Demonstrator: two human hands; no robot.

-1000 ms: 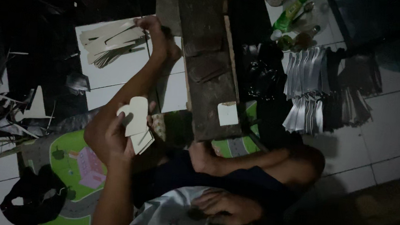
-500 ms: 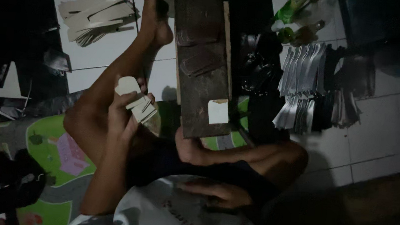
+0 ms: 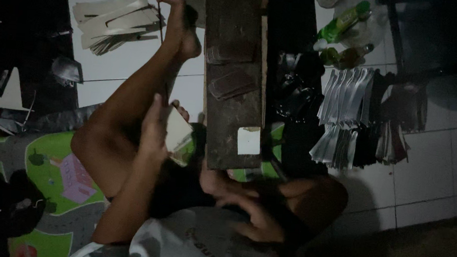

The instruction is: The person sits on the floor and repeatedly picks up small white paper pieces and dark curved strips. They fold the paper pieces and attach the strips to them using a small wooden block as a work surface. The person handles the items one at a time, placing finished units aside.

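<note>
Pale cream card (image 3: 176, 132), dark brown board (image 3: 233, 74), seemingly green-grey mat (image 3: 52, 157).

dark upper left: we cannot make anything out | bench (image 3: 237, 90): far end cut by top edge | right hand (image 3: 256, 216): blurred, grip unreadable | pale card (image 3: 177, 135): partly behind left hand (image 3: 153, 133) | bottles (image 3: 343, 31): too dim

My left hand (image 3: 153, 133) is raised beside my bent left knee, fingers curled shut with the thumb side toward me, forearm running up from my chest. My right hand (image 3: 251, 216) lies low across my lap, fingers loosely spread and relaxed. My left leg stretches forward, foot flat.
</note>
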